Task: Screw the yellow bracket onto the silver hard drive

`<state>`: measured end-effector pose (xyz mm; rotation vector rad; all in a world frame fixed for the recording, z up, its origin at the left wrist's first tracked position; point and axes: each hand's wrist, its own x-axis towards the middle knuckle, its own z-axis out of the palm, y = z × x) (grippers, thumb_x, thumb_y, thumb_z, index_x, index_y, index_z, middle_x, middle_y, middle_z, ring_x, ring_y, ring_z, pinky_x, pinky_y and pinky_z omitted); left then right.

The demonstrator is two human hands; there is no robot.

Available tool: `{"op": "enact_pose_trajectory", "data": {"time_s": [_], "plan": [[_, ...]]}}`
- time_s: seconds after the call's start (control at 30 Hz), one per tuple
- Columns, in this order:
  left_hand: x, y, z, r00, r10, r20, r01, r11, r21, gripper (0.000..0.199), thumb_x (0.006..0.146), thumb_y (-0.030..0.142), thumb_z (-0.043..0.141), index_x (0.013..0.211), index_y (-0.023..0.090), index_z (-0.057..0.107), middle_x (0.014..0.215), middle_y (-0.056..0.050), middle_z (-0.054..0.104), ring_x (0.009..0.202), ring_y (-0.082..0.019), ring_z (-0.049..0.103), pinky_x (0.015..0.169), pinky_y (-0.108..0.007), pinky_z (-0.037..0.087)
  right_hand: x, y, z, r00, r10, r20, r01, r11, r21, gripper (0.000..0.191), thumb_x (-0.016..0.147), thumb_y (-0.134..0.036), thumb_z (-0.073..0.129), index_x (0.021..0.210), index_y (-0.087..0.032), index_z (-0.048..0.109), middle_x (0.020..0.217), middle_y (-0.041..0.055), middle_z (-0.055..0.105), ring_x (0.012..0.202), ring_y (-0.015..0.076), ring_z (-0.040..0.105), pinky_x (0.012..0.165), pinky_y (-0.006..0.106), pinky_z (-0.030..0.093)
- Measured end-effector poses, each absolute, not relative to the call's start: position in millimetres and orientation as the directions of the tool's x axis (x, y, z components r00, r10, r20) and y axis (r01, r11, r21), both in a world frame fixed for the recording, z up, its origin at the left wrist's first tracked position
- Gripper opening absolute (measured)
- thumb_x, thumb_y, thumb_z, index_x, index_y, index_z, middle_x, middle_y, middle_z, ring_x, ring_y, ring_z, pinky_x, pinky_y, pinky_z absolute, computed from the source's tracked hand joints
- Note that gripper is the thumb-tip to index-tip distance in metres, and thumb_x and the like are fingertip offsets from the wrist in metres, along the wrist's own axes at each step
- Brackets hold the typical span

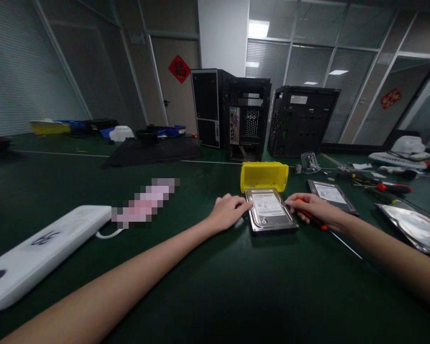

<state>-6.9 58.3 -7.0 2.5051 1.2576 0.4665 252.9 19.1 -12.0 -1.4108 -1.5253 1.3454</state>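
Note:
A silver hard drive [270, 213] with a white label lies flat on the green table in front of me. My left hand [229, 210] is closed at its left edge, the thumb over the rim and the other fingers curled on the table side. At the drive's right edge is my right hand [313, 209], wrapped around the orange-and-black handle of a screwdriver [347, 246]. The screwdriver's shaft points back toward me, under my forearm. The thumb and forefinger of that hand are at the drive's side; whether they touch it is hard to tell.
Behind the drive stands a yellow bin [264, 176]. Computer cases [304, 122] line the back. On the right lie a second hard drive [331, 195], an opened drive [413, 227] and a red-handled tool [394, 188]. A white power bank [50, 251] is at left.

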Motion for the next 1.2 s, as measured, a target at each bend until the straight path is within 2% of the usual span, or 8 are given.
{"op": "enact_pose_trajectory", "data": {"time_s": [0.13,0.57,0.8,0.9,1.2], "plan": [[-6.8,57.7,-6.6,0.572,0.806,0.154,0.708,-0.58,0.403,0.05,0.083,0.056,0.023,0.09,0.023,0.061,0.09,-0.002,0.06,0.088,-0.022,0.047,0.077,-0.035,0.032,251.3,20.2,-12.8,-0.184,0.968,-0.17,0.317,-0.106,-0.943,0.032,0.071,-0.043,0.056,0.09,-0.018,0.054,0.071,-0.0004,0.052,0.046,0.0037,0.041,0.038,0.017,0.033],[-6.1,57.5,-6.0,0.573,0.803,0.163,0.708,-0.585,0.395,0.052,0.084,0.055,0.022,0.082,0.022,0.061,0.085,-0.003,0.06,0.087,-0.022,0.048,0.076,-0.034,0.032,248.7,21.4,-12.6,-0.146,0.971,-0.189,0.345,-0.129,-0.93,0.029,0.066,-0.043,0.06,0.08,-0.018,0.054,0.068,-0.001,0.051,0.046,0.004,0.04,0.039,0.018,0.033],[-6.6,57.6,-6.9,0.565,0.808,0.169,0.704,-0.579,0.411,0.053,0.084,0.055,0.02,0.077,0.021,0.06,0.087,-0.002,0.06,0.087,-0.021,0.047,0.078,-0.035,0.032,250.1,20.1,-11.6,-0.176,0.967,-0.186,0.267,-0.135,-0.954,0.027,0.068,-0.042,0.059,0.078,-0.017,0.053,0.068,-0.0016,0.05,0.047,0.0036,0.041,0.04,0.017,0.034],[-6.6,57.9,-7.5,0.569,0.804,0.175,0.7,-0.584,0.411,0.054,0.084,0.055,0.019,0.073,0.02,0.059,0.084,-0.002,0.06,0.086,-0.021,0.047,0.078,-0.035,0.032,251.0,19.0,-10.7,-0.206,0.96,-0.191,0.249,-0.137,-0.959,0.027,0.07,-0.04,0.058,0.084,-0.017,0.056,0.068,-0.0019,0.049,0.047,0.0027,0.04,0.04,0.015,0.034],[-6.8,59.2,-8.2,0.574,0.802,0.167,0.706,-0.587,0.396,0.05,0.083,0.055,0.023,0.083,0.023,0.061,0.085,-0.003,0.06,0.087,-0.022,0.047,0.076,-0.035,0.032,248.5,16.9,-5.9,-0.183,0.963,-0.197,0.281,-0.141,-0.949,0.022,0.07,-0.036,0.058,0.081,-0.017,0.058,0.062,-0.0027,0.048,0.044,0.003,0.038,0.039,0.017,0.031]]}}
